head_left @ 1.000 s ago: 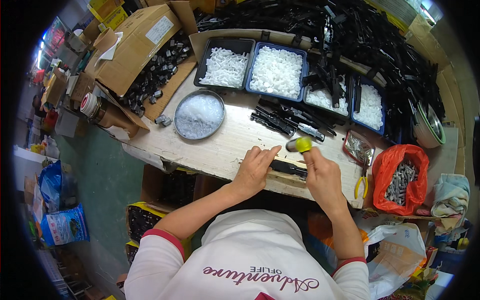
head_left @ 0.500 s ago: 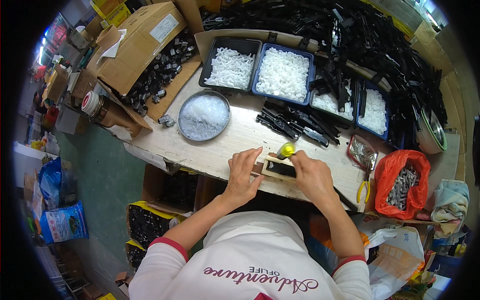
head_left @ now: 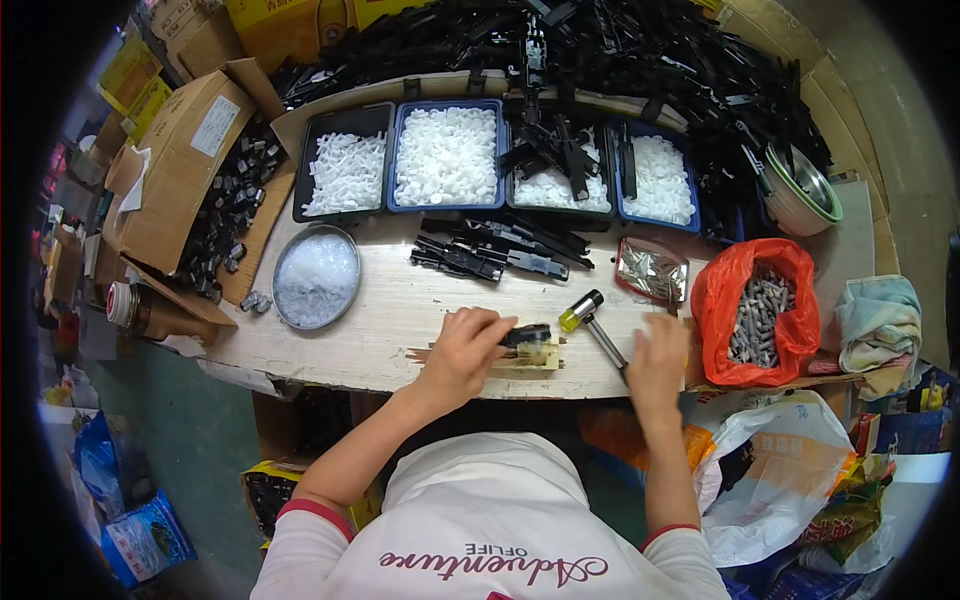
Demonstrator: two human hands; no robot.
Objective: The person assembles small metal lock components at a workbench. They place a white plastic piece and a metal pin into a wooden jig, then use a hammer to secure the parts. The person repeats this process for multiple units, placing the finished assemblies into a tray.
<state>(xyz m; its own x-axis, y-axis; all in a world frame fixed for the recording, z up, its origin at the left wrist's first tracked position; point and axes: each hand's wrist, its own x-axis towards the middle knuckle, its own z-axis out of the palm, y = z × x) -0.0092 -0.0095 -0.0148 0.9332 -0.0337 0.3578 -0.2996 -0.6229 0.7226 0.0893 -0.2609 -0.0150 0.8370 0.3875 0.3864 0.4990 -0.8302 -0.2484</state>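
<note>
My left hand (head_left: 461, 352) is closed on a small black part (head_left: 526, 335), whose end sticks out past the fingers. Right under that part lies a light wooden block (head_left: 537, 356) by the table's front edge. A mallet with a yellow-green head (head_left: 571, 318) rests on the table, its handle pointing toward me. My right hand (head_left: 657, 362), smeared by motion, is just right of the mallet's handle; whether it holds anything cannot be made out. Several long black assemblies (head_left: 500, 250) lie beyond the block.
Trays of white plastic pieces (head_left: 447, 155) line the back, before a heap of black parts (head_left: 660, 60). A round metal dish (head_left: 317, 277) stands left. Right are a red-rimmed box of small metal pieces (head_left: 650, 268), a red bag (head_left: 715, 310) of grey pieces and a cloth (head_left: 880, 325).
The view has shifted right. My right hand has let go of the mallet, now lying down, and moved right. My left hand has taken the black part, which now sits above the wooden block.
</note>
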